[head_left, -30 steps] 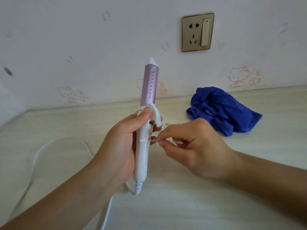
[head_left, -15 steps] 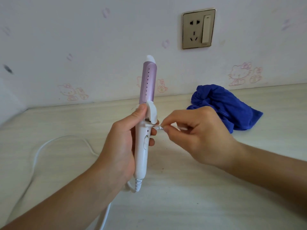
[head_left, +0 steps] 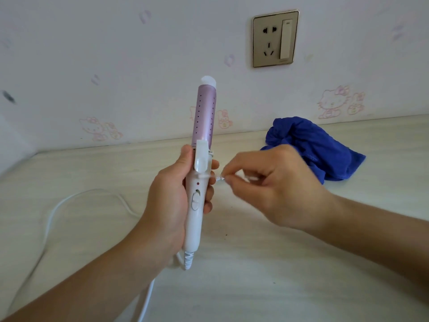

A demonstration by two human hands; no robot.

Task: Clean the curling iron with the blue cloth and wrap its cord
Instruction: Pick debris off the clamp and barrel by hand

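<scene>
The curling iron [head_left: 197, 201] has a white handle and a lilac barrel. It stands upright above the table, and my left hand [head_left: 167, 205] grips its handle with the thumb by the clamp lever. My right hand [head_left: 271, 189] pinches a small white ridged piece [head_left: 218, 178] right beside the handle, just below the clamp; what is inside the fist is hidden. The white cord [head_left: 58, 205] leaves the handle's base and loops loosely over the table to the left. The crumpled blue cloth [head_left: 320, 147] lies on the table behind my right hand.
The pale wood-grain table [head_left: 255, 275] meets a wall with cartoon-cat wallpaper. A brass-coloured wall socket with a switch [head_left: 275, 38] sits high on the wall, right of the barrel. The table's left corner lies at the far left.
My right hand rose from beside the handle's middle to just below the clamp, still pinching the white piece. The iron turned slightly, so its switch now faces me.
</scene>
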